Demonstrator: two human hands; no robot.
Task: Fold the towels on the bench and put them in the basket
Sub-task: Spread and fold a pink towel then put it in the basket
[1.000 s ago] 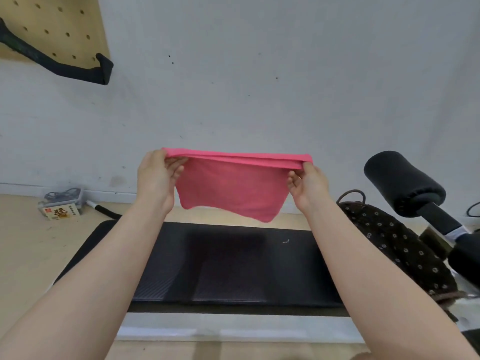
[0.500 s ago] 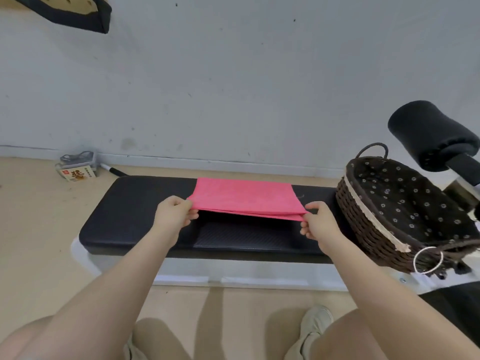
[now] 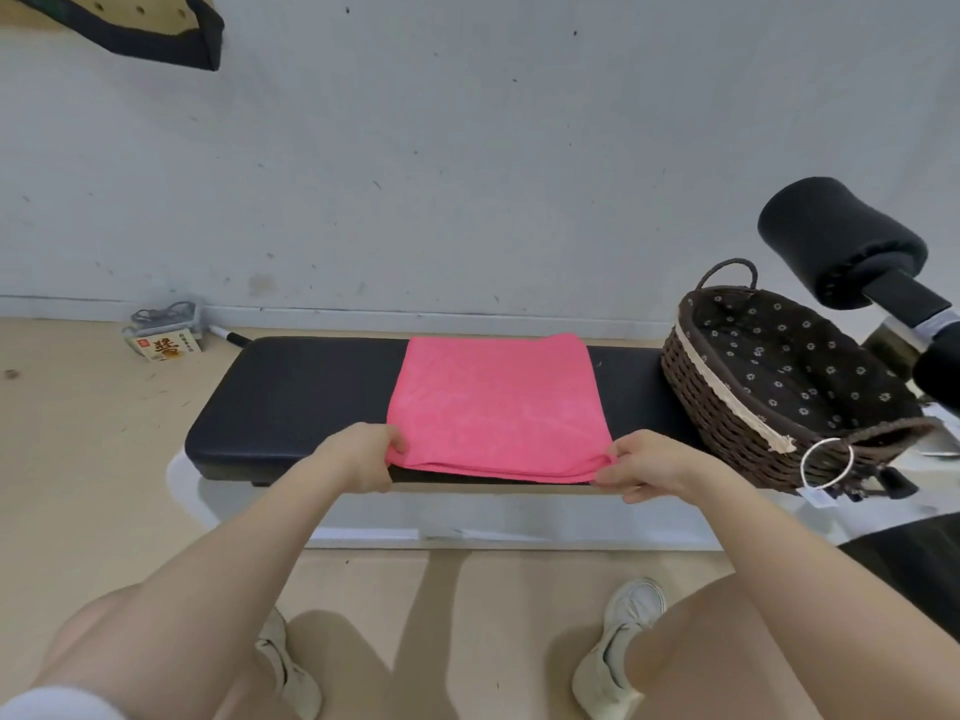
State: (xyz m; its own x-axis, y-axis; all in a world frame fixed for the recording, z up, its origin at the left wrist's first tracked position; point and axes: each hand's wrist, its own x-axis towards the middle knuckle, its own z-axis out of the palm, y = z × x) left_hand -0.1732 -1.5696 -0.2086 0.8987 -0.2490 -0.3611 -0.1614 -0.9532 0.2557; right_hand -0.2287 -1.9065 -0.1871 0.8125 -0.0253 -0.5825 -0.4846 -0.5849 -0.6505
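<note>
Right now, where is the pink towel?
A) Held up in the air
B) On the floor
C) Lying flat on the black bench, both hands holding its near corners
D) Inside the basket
C: the pink towel lies flat on the black bench, with the left hand and right hand pinching its near corners; the basket holds no towel.

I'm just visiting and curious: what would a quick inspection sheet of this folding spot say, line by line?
Surface: black padded bench, lying along a pale wall.
Job's things: pink towel, folded and flat on the bench; wicker basket at the bench's right end, dark flowered lining, no towel seen inside.
Clutter: small printed box on the floor by the wall.
Hands: left hand pinches the towel's near left corner; right hand pinches the near right corner.
Cables: a dark bundle on top of the box, perhaps a cord; too small to tell.
Surroundings: black foam roller pad at right; pegboard at upper left; tan floor.
</note>
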